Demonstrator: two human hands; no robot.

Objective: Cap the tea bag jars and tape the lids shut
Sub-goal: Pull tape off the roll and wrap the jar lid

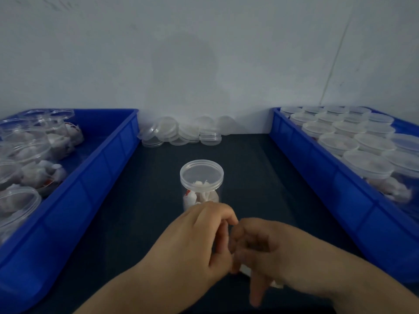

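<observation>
Since its lid [201, 175] is already seated, the tea bag jar [201, 189] stands upright at the middle of the dark table [140, 211], probably parked there to be taped. It is a clear plastic cylinder with a frosted round cap, and crumpled white tea bags [192, 198] with a red tag show through the wall. Just in front of it the left hand [197, 241] and right hand [274, 250] meet, fingers curled toward each other as if picking at a tape end. Motion blur hides whether either grip actually pinches anything, so I cannot tell. A small white thing [246, 269] peeks out under the right hand, perhaps a tape roll. Farther back, loose lids [181, 132] lie heaped against the wall [204, 53], within reach for capping. The blue bin on the left [108, 155] holds open jars [27, 150] of tea bags. The blue bin on the right [317, 177] is packed with capped jars [362, 164], seemingly the finished side.
</observation>
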